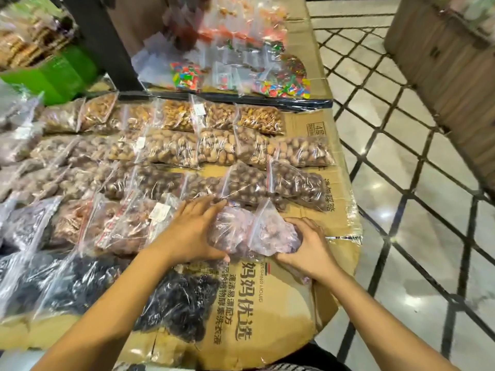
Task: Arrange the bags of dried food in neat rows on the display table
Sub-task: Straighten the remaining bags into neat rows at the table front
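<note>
Both my hands hold one clear zip bag of pinkish-brown dried food [254,231] lying on the cardboard-covered display table [270,298], at the right end of the fourth row. My left hand [190,231] grips its left side, fingers spread over the top. My right hand [305,250] wraps its right end. Behind it run rows of bagged round brown nuts [270,183], pale shelled nuts [222,148] and golden nuts [259,119]. Bags of dark dried fruit [182,301] lie in the nearest row, under my left forearm.
Bags of colourful candy [284,87] sit on a farther cardboard surface. A green box [53,76] and a dark post [107,41] stand at the back left. The table's right edge [353,231] drops to a tiled floor; a brown cabinet [442,62] stands at the far right.
</note>
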